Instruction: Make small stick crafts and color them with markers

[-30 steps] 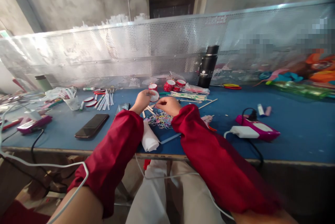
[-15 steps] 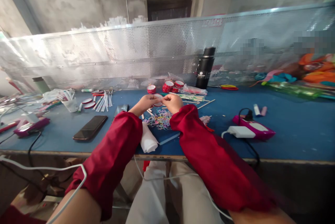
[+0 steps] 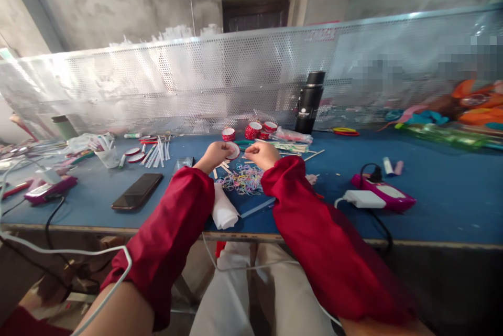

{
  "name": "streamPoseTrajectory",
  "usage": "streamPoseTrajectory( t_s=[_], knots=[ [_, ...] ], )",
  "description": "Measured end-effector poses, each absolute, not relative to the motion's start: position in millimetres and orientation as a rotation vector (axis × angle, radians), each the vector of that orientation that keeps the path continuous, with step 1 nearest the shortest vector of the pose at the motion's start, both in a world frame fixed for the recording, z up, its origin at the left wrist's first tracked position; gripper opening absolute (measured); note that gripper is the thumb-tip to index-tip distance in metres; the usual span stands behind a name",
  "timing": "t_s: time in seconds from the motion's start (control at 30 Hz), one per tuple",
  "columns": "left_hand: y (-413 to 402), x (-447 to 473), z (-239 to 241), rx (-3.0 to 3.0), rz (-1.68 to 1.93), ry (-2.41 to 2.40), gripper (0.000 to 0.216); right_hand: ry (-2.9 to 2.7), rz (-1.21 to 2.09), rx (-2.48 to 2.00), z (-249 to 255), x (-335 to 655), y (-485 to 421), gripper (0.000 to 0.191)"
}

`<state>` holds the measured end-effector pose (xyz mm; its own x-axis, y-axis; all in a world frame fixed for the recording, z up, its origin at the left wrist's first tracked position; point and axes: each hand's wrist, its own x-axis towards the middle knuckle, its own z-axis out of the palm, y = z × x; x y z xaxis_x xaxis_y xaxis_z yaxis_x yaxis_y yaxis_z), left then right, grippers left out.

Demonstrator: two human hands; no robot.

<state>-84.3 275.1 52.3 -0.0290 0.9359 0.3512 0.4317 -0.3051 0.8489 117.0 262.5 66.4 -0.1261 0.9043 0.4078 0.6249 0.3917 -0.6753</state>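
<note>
My left hand (image 3: 213, 156) pinches a round white disc with a red rim (image 3: 234, 151) above the blue table. A short gap to its right, my right hand (image 3: 264, 154) is closed with thumb and fingertips together; anything in that pinch is too small to make out. Below both hands lies a tangle of thin pastel-coloured strands (image 3: 243, 180). Just behind them stand stacks of similar red-rimmed discs (image 3: 228, 134). A white roll (image 3: 223, 211) rests beside my left sleeve.
A phone (image 3: 137, 192) and a cup of white sticks (image 3: 107, 156) are on the left. Toward the back stands a black flask (image 3: 310, 103), near thin sticks (image 3: 288, 146). A purple power strip (image 3: 393, 197) with a white plug lies right. A perforated metal screen (image 3: 196, 82) closes the back.
My hands have moved apart. The right hand has drawn off to the right, away from the disc, while the disc stays in my left hand, its face now more visible.
</note>
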Motion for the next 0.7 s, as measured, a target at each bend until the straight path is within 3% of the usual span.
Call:
streamPoseTrajectory(
  t_s=[0.1,0.33,0.7],
  knots=[
    [276.3,-83.2,51.5,1.798,1.294,1.398,0.016,-1.937,0.367,-1.305,67.4,117.2,261.8,0.018],
    [268.0,-74.7,53.7,1.774,1.168,1.161,0.025,-2.034,0.056,-1.221,57.9,105.3,260.7,0.014],
    [266.4,-78.4,57.0,1.805,1.186,1.233,0.032,-1.863,0.216,-1.183,58.7,104.3,259.4,0.007]
  ],
)
